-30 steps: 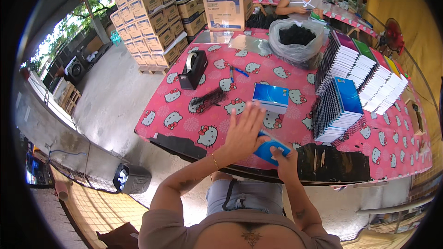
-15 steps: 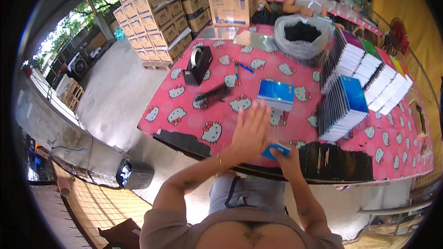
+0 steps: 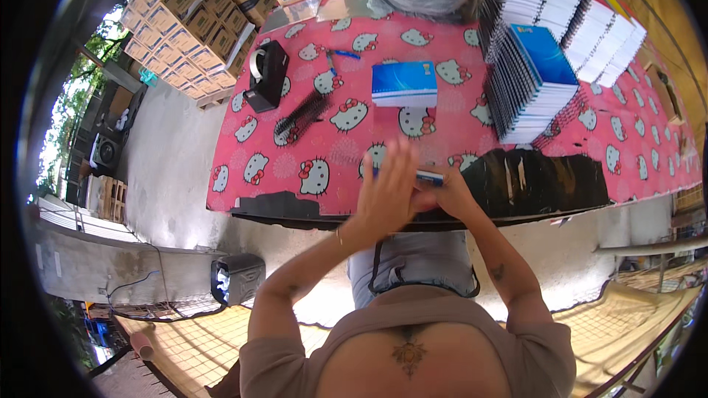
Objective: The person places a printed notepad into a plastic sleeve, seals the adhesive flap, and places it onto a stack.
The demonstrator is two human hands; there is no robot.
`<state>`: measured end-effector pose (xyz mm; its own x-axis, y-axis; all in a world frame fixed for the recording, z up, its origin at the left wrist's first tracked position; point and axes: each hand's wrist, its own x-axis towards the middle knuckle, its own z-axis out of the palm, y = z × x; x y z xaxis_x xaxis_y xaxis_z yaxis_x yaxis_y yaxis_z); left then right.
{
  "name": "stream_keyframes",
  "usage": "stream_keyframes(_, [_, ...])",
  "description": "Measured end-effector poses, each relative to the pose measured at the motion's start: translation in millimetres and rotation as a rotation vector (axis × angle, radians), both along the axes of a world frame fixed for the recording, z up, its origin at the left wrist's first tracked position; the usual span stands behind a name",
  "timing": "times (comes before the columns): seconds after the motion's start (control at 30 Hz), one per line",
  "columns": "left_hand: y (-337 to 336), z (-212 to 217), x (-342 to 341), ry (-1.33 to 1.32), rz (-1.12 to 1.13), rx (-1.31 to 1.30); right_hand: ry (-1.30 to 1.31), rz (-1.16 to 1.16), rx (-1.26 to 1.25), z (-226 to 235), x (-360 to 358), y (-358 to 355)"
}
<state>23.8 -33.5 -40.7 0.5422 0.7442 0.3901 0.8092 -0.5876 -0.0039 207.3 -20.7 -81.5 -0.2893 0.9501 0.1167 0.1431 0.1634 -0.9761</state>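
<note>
Tape dispenser (image 3: 267, 74) and black comb binding (image 3: 301, 115) sit toward the table's (image 3: 251, 169) left edge. My left hand (image 3: 387, 191) lies flat, fingers spread, over a blue notebook (image 3: 430, 177) at the near edge; my right hand (image 3: 446, 193) clamps it from below. One finished notebook (image 3: 404, 83) lies mid-table; spiral stacks (image 3: 532, 81) wait at right.

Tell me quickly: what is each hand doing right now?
Left hand: open, fingers spread, pressed on the blue notebook.
Right hand: closed on the blue notebook.
</note>
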Motion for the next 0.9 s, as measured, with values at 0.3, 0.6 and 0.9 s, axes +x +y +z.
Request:
stream_keyframes(0.3, [15.0,-8.6,3.1,-0.040,0.018,0.025,0.141,0.014,0.093,2.8,-6.6,10.0])
stream_keyframes(0.6, [16.5,-14.1,5.3,-0.036,-0.051,-0.007,0.062,0.006,0.074,-9.5,-4.8,13.1])
stream_keyframes(0.9, [8.2,-13.7,4.0,-0.101,-0.111,-0.095,0.068,0.009,0.087,-6.7,-6.6,13.3])
